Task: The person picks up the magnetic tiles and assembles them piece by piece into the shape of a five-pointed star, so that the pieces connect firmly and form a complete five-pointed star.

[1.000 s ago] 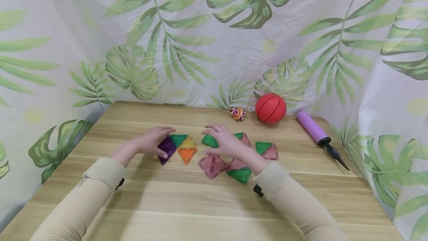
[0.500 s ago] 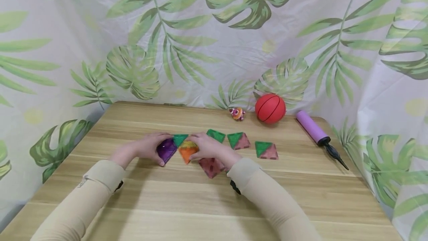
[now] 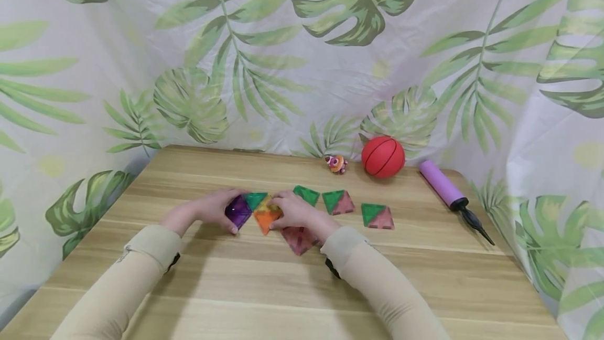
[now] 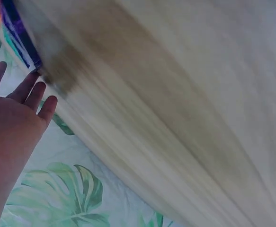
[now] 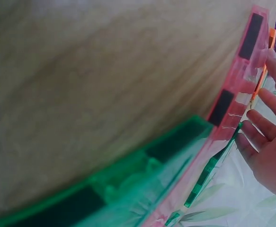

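Flat translucent magnetic tiles lie on the wooden table. My left hand (image 3: 214, 210) holds the purple tiles (image 3: 239, 211) by their left side, thumb at the lower corner and fingers at the upper edge. A teal triangle tile (image 3: 255, 200) touches them. My right hand (image 3: 297, 211) grips the yellow and orange tiles (image 3: 266, 220) from the right, between thumb and fingers. Pink tiles (image 3: 299, 241) lie under and in front of that hand, partly hidden. In the right wrist view, a green tile (image 5: 104, 177) joins a pink tile (image 5: 223, 106) close to the camera.
Behind the right hand lies a green tile (image 3: 306, 194). Two green-and-pink squares (image 3: 338, 202) are to the right. At the back sit a small toy figure (image 3: 337, 164) and a red ball (image 3: 383, 157). A purple hand pump (image 3: 443, 185) lies at the far right.
My right hand has moved left from over the pink and green tiles to the yellow and orange ones. My left hand has closed in on the purple tiles. The head view has tilted slightly.
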Tool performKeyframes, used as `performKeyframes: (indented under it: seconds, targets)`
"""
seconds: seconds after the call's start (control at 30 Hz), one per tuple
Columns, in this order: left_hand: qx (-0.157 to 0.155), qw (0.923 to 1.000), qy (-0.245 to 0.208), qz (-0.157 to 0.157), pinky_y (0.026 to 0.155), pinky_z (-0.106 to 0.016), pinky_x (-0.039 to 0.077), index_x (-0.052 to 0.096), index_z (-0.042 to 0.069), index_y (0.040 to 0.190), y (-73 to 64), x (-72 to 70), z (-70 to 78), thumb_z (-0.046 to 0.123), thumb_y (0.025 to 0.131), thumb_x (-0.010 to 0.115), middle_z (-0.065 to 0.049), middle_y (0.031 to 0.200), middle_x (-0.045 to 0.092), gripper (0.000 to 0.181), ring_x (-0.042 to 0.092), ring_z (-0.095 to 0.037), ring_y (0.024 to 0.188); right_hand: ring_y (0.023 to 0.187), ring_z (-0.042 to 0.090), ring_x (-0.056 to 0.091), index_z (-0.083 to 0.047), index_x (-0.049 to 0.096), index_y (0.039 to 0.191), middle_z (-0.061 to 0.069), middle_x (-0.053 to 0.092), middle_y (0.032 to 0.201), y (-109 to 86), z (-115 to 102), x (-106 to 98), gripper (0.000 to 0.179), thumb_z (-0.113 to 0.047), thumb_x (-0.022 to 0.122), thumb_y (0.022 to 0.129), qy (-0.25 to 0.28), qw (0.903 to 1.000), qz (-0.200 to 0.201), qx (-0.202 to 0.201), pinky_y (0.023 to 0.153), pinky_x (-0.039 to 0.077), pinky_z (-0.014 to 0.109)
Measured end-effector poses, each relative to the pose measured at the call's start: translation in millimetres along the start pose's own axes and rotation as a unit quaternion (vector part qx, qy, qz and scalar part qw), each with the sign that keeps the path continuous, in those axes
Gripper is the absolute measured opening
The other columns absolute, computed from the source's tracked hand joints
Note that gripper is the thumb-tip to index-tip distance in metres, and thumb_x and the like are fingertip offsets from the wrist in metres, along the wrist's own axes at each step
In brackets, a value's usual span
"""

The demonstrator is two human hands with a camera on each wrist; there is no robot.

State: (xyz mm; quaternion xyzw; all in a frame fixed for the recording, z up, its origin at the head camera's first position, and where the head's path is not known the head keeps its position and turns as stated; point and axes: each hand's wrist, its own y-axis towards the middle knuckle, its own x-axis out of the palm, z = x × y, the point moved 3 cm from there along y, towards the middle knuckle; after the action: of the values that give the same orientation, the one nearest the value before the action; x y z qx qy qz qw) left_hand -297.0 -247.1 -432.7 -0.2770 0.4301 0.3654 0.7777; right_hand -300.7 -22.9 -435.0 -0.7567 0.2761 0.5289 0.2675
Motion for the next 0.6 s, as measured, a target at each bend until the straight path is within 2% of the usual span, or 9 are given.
performKeyframes:
  seconds: [0.13,0.27,0.47,0.6]
  targets:
    - [-0.006,0.9987,-0.047,0.018,0.098,-0.052,0.038,0.036,0.003,0.143,10.6,-0.9,-3.0,0.029,0.074,0.081,-0.025,0.132,0.047,0.086,0.047,-0.038,0.118,0.133,0.025,0.035,-0.018,0.056,0.131,0.008,0.043,0.143,-0.1,-1.0,-0.5,0.057,-0.044,0.071,0.082,0.001,0.9999,0.003,0.011,0.109,0.031,0.038]
    - [-0.011,0.9963,-0.081,0.027,0.096,-0.051,0.040,0.038,-0.001,0.140,23.8,-1.9,-6.9,0.014,0.077,0.078,-0.025,0.121,0.051,0.076,0.050,-0.036,0.112,0.132,0.024,0.034,-0.018,0.057,0.129,0.007,0.043,0.142,-1.7,-0.4,-2.7,0.057,-0.045,0.071,0.081,0.001,0.9998,0.001,0.021,0.109,0.030,0.039]
    - [-0.037,0.9964,-0.074,0.020,0.094,-0.049,0.043,0.054,-0.005,0.126,37.1,-5.5,-10.6,0.013,0.079,0.076,-0.022,0.116,0.060,0.055,0.055,-0.033,0.107,0.129,0.022,0.036,-0.019,0.060,0.126,0.004,0.046,0.139,-3.9,1.7,-3.1,0.055,-0.047,0.071,0.080,-0.001,1.0000,0.006,0.008,0.107,0.030,0.041]
    - [-0.050,0.9969,-0.060,0.008,0.093,-0.048,0.043,0.059,-0.006,0.119,41.2,-6.3,-11.5,0.011,0.083,0.070,-0.021,0.113,0.063,0.041,0.057,-0.031,0.103,0.129,0.023,0.036,-0.021,0.061,0.125,0.003,0.046,0.140,-4.8,4.4,-1.4,0.042,-0.043,0.062,0.089,-0.007,0.9999,0.008,-0.010,0.104,0.033,0.043]
